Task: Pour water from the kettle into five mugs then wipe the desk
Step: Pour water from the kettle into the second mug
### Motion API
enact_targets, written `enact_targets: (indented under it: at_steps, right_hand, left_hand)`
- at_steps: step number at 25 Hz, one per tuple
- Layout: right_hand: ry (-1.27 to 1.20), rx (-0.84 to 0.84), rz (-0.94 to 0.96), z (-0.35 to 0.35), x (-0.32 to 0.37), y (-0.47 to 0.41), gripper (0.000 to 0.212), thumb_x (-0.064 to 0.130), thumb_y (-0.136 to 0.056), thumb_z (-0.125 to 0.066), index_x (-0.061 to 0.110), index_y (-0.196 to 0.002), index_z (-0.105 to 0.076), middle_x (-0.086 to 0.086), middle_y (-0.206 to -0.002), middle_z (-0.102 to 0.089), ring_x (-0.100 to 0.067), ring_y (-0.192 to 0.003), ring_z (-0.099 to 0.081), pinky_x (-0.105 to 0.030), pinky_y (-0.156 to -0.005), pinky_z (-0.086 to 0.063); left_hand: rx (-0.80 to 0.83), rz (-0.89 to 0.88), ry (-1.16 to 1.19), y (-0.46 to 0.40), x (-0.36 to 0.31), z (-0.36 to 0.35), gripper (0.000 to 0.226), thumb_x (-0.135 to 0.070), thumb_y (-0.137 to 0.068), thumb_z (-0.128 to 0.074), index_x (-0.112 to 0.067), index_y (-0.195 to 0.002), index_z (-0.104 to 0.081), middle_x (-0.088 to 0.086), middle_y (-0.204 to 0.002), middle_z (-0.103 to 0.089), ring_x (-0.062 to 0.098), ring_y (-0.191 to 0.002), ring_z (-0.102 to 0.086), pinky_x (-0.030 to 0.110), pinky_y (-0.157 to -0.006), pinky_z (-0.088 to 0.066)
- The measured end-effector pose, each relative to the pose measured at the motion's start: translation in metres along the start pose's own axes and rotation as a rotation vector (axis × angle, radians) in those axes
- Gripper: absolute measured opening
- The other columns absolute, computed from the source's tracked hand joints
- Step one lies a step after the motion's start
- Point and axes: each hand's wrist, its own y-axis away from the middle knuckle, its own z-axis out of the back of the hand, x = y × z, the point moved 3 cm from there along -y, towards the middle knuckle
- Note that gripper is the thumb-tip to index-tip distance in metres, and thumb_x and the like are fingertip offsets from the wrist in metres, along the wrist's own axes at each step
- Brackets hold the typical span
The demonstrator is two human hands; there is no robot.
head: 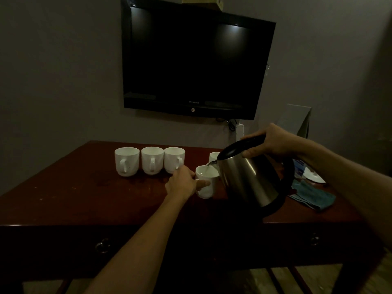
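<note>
Pouring now: my right hand [273, 143] tilts the kettle [250, 179] spout-down over a white mug [206, 183], a thin stream running from the spout into it. Kettle is brushed steel with a black lid, black handle and black base ring, held above the desk [84, 198], not resting on it. Right fingers are curled round the black handle at the top, thumb lying along it toward the lid. My left hand [183, 183] grips the mug being filled, thumb across its near side and fingers wrapped behind; the handle is hidden under the hand. That mug sits on the desk just left of the kettle body, spout right above its rim.

Three more white mugs [149, 160] stand in a row at the back left, touching or nearly so, handles facing me. A fifth mug [213, 157] peeks out behind the spout, mostly hidden. A teal cloth [311, 197] lies folded on the desk right of the kettle, with white saucers [314, 177] just behind it.

Black TV [197, 60] on the wall; small lettering on its lower bezel, looks like "Skyworth" but too blurred to be sure.
</note>
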Motion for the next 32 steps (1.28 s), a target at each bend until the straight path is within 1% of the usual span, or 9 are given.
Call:
enact_targets:
  at_steps: [3,7,10,13,17,21,25,28,32]
  right_hand:
    - [-0.007,0.005,-0.009,0.000,0.000,0.000,0.044,0.027,-0.078,-0.078,0.024,-0.120,-0.067,-0.001,-0.101,-0.072,-0.013,-0.091,-0.067,-0.027,-0.079,-0.053]
    - [-0.004,0.007,-0.007,0.001,0.002,0.001,0.046,0.027,-0.077,-0.078,0.024,-0.121,-0.067,0.000,-0.100,-0.071,-0.013,-0.090,-0.067,-0.023,-0.073,-0.049]
    - [-0.002,0.004,-0.011,0.000,0.002,0.002,0.046,0.027,-0.077,-0.078,0.022,-0.121,-0.066,-0.001,-0.100,-0.070,-0.014,-0.091,-0.066,-0.024,-0.074,-0.050]
    - [0.005,0.006,-0.013,0.000,0.003,0.002,0.052,0.030,-0.074,-0.079,0.021,-0.123,-0.065,-0.001,-0.102,-0.070,-0.015,-0.093,-0.066,-0.026,-0.078,-0.052]
    - [0.009,0.004,-0.012,-0.001,0.005,0.001,0.048,0.028,-0.077,-0.078,0.020,-0.123,-0.066,-0.003,-0.101,-0.071,-0.014,-0.090,-0.066,-0.028,-0.080,-0.053]
    - [0.001,0.002,0.000,-0.001,0.010,0.001,0.039,0.024,-0.078,-0.079,0.020,-0.116,-0.070,0.001,-0.099,-0.072,-0.009,-0.087,-0.067,-0.017,-0.069,-0.047]
    - [0.007,0.010,0.003,-0.002,0.010,0.000,0.040,0.023,-0.078,-0.079,0.019,-0.117,-0.070,0.000,-0.102,-0.072,-0.008,-0.089,-0.066,-0.019,-0.070,-0.047]
    - [0.004,0.011,0.003,-0.001,0.009,0.000,0.040,0.024,-0.078,-0.079,0.021,-0.117,-0.070,-0.001,-0.102,-0.071,-0.010,-0.090,-0.065,-0.024,-0.077,-0.052]
    - [0.000,0.004,-0.009,-0.001,0.004,0.000,0.043,0.024,-0.078,-0.078,0.021,-0.119,-0.068,0.001,-0.102,-0.071,-0.011,-0.091,-0.065,-0.022,-0.072,-0.048]
  left_hand:
    - [0.004,-0.003,0.004,0.001,0.000,0.000,0.037,-0.052,-0.076,-0.077,-0.017,-0.088,-0.070,-0.005,-0.082,-0.067,0.011,-0.076,-0.062,0.034,-0.073,-0.051]
    - [-0.005,0.004,-0.004,0.002,0.000,0.000,0.038,-0.053,-0.076,-0.077,-0.018,-0.087,-0.069,-0.004,-0.083,-0.068,0.012,-0.077,-0.063,0.032,-0.067,-0.048]
    - [0.000,0.015,0.000,0.003,-0.003,0.001,0.037,-0.052,-0.077,-0.077,-0.017,-0.086,-0.068,-0.003,-0.083,-0.067,0.011,-0.076,-0.062,0.029,-0.063,-0.043]
    - [-0.006,0.017,0.008,0.003,-0.004,0.001,0.037,-0.051,-0.077,-0.077,-0.017,-0.088,-0.067,-0.003,-0.084,-0.066,0.011,-0.077,-0.060,0.031,-0.066,-0.044]
    - [-0.011,0.009,0.005,0.001,0.000,0.000,0.037,-0.053,-0.075,-0.078,-0.019,-0.087,-0.068,-0.004,-0.085,-0.068,0.012,-0.079,-0.063,0.035,-0.071,-0.051]
    - [-0.012,0.001,-0.004,0.003,-0.002,0.001,0.036,-0.052,-0.077,-0.076,-0.019,-0.090,-0.069,-0.004,-0.084,-0.067,0.009,-0.074,-0.061,0.028,-0.060,-0.042]
    - [-0.033,0.001,0.000,0.003,-0.001,0.001,0.035,-0.053,-0.076,-0.077,-0.020,-0.085,-0.069,-0.005,-0.081,-0.067,0.010,-0.076,-0.062,0.031,-0.065,-0.045]
    - [-0.031,0.002,0.002,0.002,0.000,0.000,0.037,-0.053,-0.075,-0.078,-0.020,-0.088,-0.069,-0.004,-0.084,-0.068,0.012,-0.080,-0.064,0.033,-0.070,-0.049]
    - [-0.029,0.002,-0.004,0.002,-0.002,0.000,0.037,-0.054,-0.075,-0.077,-0.020,-0.088,-0.069,-0.004,-0.082,-0.067,0.011,-0.077,-0.062,0.032,-0.067,-0.047]
